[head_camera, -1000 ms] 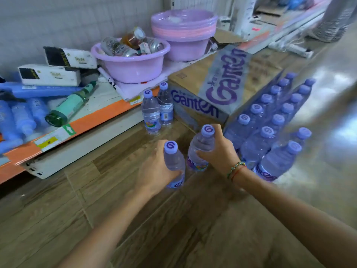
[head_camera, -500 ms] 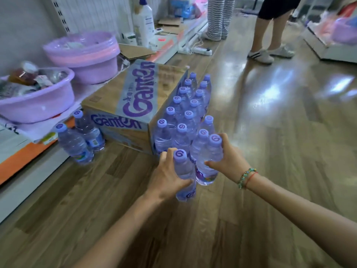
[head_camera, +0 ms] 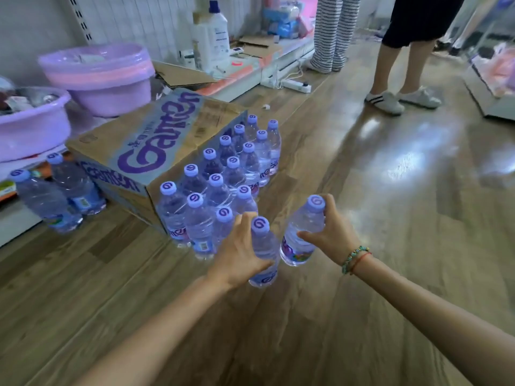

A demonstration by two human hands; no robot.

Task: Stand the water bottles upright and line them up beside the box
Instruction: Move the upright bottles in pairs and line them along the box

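Note:
A brown cardboard box [head_camera: 156, 151] with purple lettering lies on the wooden floor. Along its right side stand several clear water bottles with purple caps [head_camera: 223, 174], lined up in rows. My left hand [head_camera: 239, 252] grips one upright bottle [head_camera: 263, 254] at the near end of the rows. My right hand [head_camera: 331, 232] holds a second bottle [head_camera: 302, 232], tilted with its cap leaning right, just to the right of the first. Two more bottles [head_camera: 58, 196] stand at the box's left end.
Purple plastic basins [head_camera: 106, 79] sit on a low shelf behind the box. A power strip [head_camera: 295, 85] lies on the floor farther back. A person's legs in white shoes [head_camera: 390, 98] stand at the back right; striped trousers [head_camera: 331, 32] hang beyond.
Both hands carried their bottles from the box's front end round to its right side. The right-hand bottle has shifted right and tilted, apart from the rows.

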